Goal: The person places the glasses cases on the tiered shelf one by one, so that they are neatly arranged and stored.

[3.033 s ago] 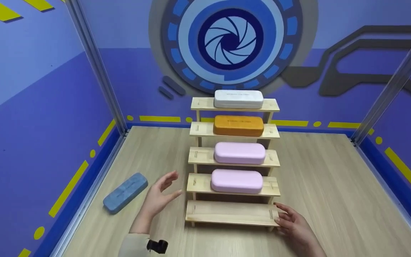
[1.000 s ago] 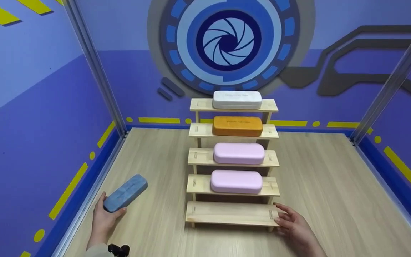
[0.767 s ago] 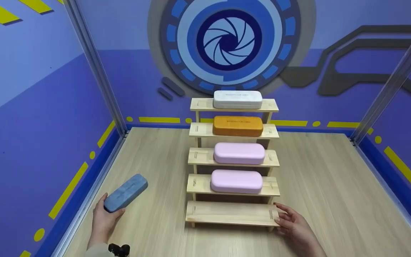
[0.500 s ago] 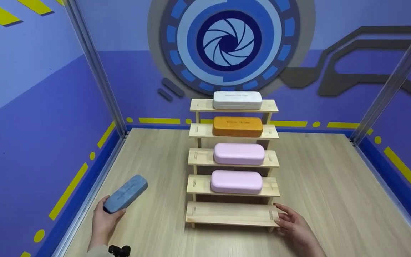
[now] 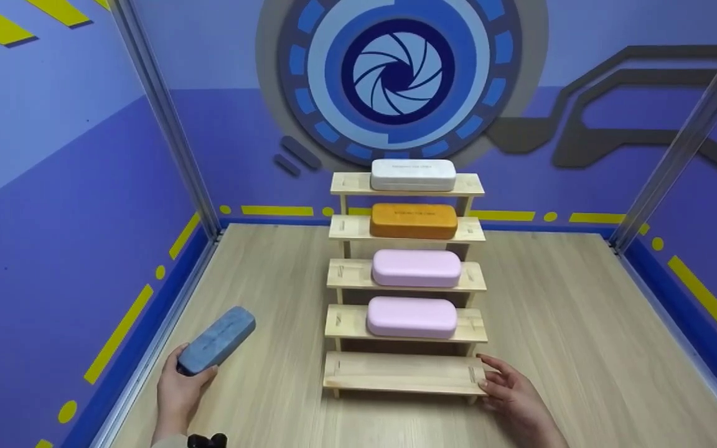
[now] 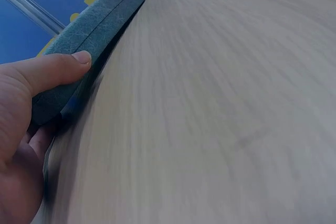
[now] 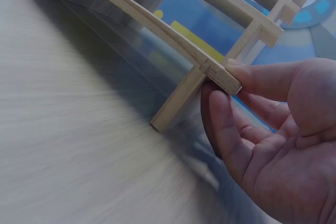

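Observation:
My left hand [image 5: 179, 392] grips the near end of a blue glasses case [image 5: 218, 341] on the left of the table. In the left wrist view its thumb [image 6: 68, 69] lies along the side of the case [image 6: 100, 22], the other fingers go underneath, and a dark gap shows below the near end. With thumb above and fingers below, my right hand [image 5: 517, 398] pinches the right end of the lowest shelf of a stepped wooden rack [image 5: 405, 373]; the right wrist view shows the pinched shelf end [image 7: 223, 80] close up. That lowest shelf bears nothing.
On the rack's upper shelves sit a white case [image 5: 413, 175], an orange case [image 5: 413, 221] and two pink cases, one higher [image 5: 416, 267], one lower [image 5: 412, 317]. Painted blue panels [image 5: 53, 218] wall the wood-grain table [image 5: 570, 323] at the back and both sides.
My left hand has gone from beside the rack to the blue case and taken hold of its near end. The case has just shifted slightly toward me. My right hand keeps its place.

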A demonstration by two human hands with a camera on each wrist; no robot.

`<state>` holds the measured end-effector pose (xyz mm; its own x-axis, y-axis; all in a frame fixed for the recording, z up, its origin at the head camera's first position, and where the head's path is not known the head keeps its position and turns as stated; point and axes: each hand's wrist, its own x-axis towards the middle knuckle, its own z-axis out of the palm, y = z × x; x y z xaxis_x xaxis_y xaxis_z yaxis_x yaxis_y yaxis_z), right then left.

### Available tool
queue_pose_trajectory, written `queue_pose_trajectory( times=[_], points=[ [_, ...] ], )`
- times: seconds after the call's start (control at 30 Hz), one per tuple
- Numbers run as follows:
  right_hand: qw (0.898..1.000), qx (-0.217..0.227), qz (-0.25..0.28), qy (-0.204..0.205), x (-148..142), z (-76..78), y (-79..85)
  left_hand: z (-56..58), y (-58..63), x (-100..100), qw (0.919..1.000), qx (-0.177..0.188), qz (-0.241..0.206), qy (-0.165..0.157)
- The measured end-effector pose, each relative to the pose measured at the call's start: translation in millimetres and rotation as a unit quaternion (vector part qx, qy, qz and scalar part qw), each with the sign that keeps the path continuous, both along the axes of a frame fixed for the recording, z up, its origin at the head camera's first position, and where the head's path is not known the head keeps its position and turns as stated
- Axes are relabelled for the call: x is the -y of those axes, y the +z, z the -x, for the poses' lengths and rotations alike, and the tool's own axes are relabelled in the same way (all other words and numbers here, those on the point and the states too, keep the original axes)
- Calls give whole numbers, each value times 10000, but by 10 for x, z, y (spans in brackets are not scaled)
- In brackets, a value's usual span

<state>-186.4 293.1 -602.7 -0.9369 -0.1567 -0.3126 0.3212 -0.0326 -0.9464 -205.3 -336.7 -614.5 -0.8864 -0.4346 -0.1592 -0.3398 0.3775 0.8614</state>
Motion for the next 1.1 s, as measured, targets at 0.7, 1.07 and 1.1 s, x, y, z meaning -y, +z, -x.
queue_pose_trajectory(
  times=[0.7, 1.07, 1.1],
  points=[
    [9999, -102, 116, 56, -8, 6, -23, -23, 197, -121, 9990, -230, -308, 204],
    [9999, -81, -36, 64, -14, 6, -4, -64, 450, -270, 9977, -590, -317, -71],
    [9999, -75, -58, 57, -10, 7, -4, -68, 474, -287, 9978, -610, -256, -99]
  ],
)
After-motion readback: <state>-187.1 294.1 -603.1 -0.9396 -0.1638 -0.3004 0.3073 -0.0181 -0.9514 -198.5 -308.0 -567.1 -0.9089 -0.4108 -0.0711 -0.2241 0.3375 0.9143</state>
